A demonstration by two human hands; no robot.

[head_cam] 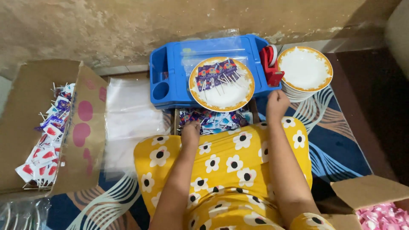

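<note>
**Reaching into the lollipop box under the tray**

My left hand (190, 130) is down at the open box of wrapped lollipops (213, 119) that sits just in front of my knees, its fingers curled among the purple and white wrappers; whether it has already grasped any I cannot tell. My right hand (277, 104) is loosely clenched at the right corner of the blue plastic tray (170, 64), holding nothing that I can see. On the tray rests a white plate with an orange rim (221, 84), a small row of lollipops already laid across it, sticks pointing toward me.

I judge this to be the gathering step: picking sweets out of the box to add to the plate. The next move calls for a small pinch and a short lift over the tray's near edge.

Room is tight. The tray overhangs the box, a red tape dispenser (270, 64) and a stack of empty plates (304, 70) crowd my right, and clear plastic bags (128, 115) lie to my left beside a cardboard carton (25, 127) of more lollipops.
</note>
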